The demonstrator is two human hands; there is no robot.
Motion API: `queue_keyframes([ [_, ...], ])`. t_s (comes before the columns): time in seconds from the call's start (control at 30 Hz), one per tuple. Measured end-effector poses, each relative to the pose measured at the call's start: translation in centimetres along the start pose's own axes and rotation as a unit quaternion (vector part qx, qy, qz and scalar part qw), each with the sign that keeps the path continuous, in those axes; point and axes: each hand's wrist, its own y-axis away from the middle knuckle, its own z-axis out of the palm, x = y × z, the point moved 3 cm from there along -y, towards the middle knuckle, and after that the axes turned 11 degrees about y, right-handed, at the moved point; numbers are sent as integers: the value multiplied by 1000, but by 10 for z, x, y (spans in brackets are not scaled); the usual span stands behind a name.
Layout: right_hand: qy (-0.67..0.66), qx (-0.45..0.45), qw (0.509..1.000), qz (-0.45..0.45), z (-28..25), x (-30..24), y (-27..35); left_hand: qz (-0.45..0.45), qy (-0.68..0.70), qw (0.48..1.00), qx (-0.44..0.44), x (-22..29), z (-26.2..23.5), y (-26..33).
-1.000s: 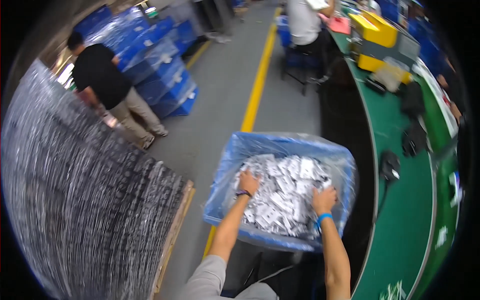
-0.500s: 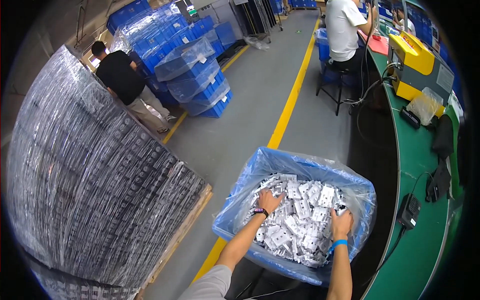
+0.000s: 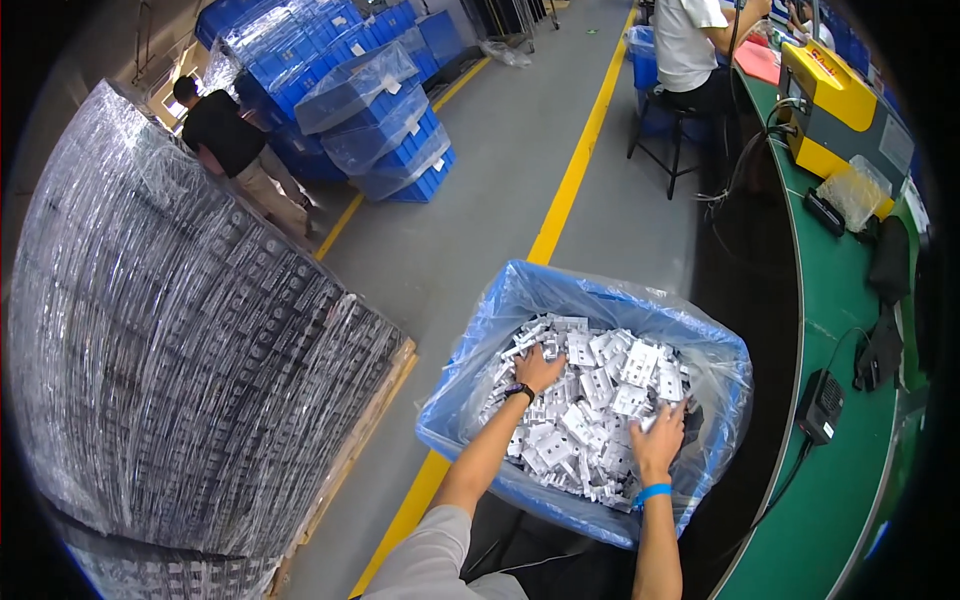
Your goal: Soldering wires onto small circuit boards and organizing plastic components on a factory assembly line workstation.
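**Both hands in a bin of small white parts**

The person's left hand (image 3: 538, 370) lies palm-down on a heap of small white moulded parts (image 3: 590, 405), fingers spread and resting on the pieces near the heap's left side; a dark watch sits at that wrist. The right hand (image 3: 660, 440) rests on the near right part of the same heap, fingers splayed and pressed among the pieces, a blue band around its wrist. Neither hand is seen closed around any one part — the fingers are apart, touching the pile.

The parts fill a blue bin lined with a clear plastic bag (image 3: 600, 295), which stands on the grey floor just beside a curved green workbench (image 3: 840, 300) on the person's right. A yellow floor line (image 3: 570, 190) runs under the bin's left corner and away up the aisle.

To the left stands a tall pallet load wrapped in stretch film (image 3: 170, 340). Farther off — stacked blue crates (image 3: 370, 100) under plastic sheeting, with a person in a black shirt (image 3: 230, 135) beside them. A seated person in a white shirt (image 3: 690, 45) works at the bench near a yellow machine (image 3: 830, 100).
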Motion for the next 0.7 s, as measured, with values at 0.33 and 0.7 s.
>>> queue_keyframes([
  [0.33, 3, -83, 985, -148, -17, -14, 21, -6, 28, 1000, -2, 0, 3, -1],
  [0.7, -115, -9, 993, -17, -34, -48, 7, 12, 31, 999, 20, 9, -14, -1],
])
